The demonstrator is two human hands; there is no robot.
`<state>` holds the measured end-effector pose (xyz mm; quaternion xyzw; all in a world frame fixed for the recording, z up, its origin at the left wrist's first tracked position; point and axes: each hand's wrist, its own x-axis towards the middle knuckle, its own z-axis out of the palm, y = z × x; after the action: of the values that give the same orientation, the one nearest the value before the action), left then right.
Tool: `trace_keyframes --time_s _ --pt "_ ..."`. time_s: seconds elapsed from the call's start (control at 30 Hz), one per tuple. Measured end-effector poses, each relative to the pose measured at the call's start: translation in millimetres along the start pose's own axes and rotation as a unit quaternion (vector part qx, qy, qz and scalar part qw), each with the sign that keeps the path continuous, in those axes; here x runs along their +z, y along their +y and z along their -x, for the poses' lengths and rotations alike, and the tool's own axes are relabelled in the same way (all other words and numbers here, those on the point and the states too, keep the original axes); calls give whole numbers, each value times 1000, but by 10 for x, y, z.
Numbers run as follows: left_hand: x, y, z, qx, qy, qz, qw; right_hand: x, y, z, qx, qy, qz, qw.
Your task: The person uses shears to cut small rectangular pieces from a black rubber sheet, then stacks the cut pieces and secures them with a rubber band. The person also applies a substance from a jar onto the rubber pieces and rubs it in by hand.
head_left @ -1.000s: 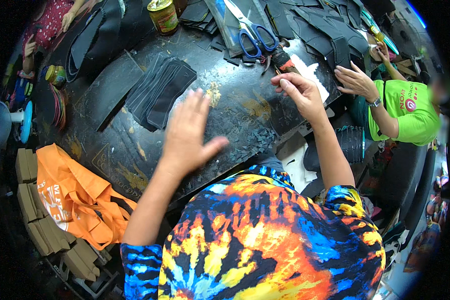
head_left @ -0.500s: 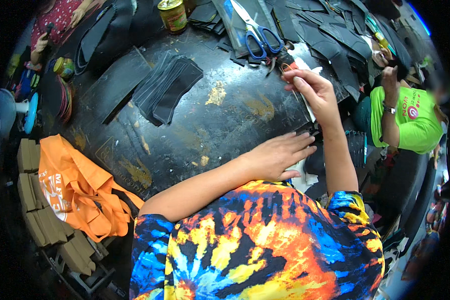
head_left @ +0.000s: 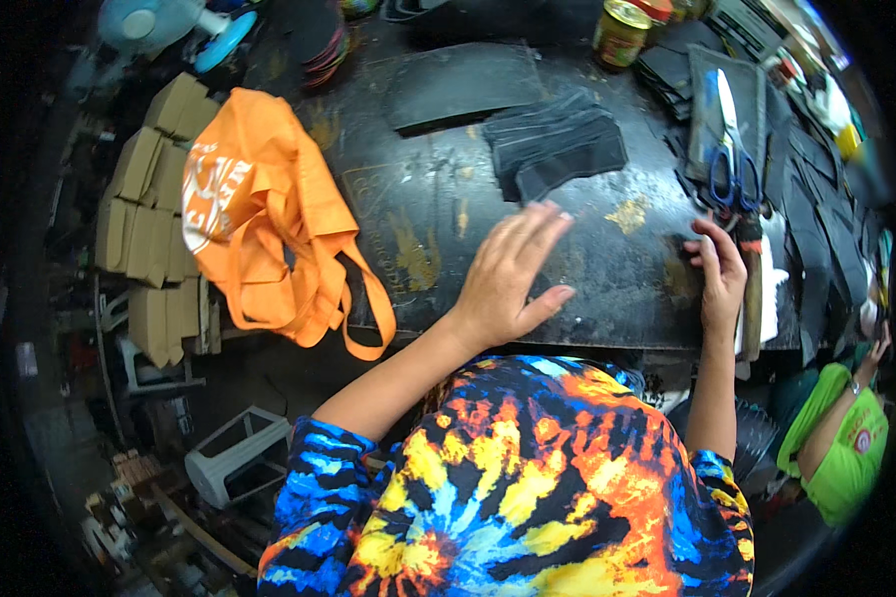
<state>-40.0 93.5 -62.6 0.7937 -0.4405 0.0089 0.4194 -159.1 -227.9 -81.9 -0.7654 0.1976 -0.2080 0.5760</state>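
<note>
Left hand (head_left: 508,279) is spread flat, fingers extended, over the black worktable (head_left: 587,298). The fanned stack of black cut pieces (head_left: 553,149) lies just beyond its fingertips, up and slightly right, long axis running left-right. Right hand (head_left: 719,269) is well apart, apparently loosely curled near the blue-handled scissors (head_left: 732,164).

Cloth tote bag (head_left: 269,219), left: orange, white print
Scissors (head_left: 732,169), far right: blue handles
Flat cut pieces (head_left: 558,149): black
Desk (head_left: 418,229): black, yellow stains
</note>
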Motion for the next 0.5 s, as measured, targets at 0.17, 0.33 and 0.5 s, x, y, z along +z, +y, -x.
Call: trace_keyframes --time_s 0.17,0.33,0.5 --pt "-3 304 195 39 -180 157 970 89 -199 7 -68 -9 73 995" --pt "-312 -7 -585 56 60 34 996 37 -536 93 -97 -58 129 985" --pt "-494 -457 -1237 20 90 -98 991 82 -611 61 -47 -42 -26 998"
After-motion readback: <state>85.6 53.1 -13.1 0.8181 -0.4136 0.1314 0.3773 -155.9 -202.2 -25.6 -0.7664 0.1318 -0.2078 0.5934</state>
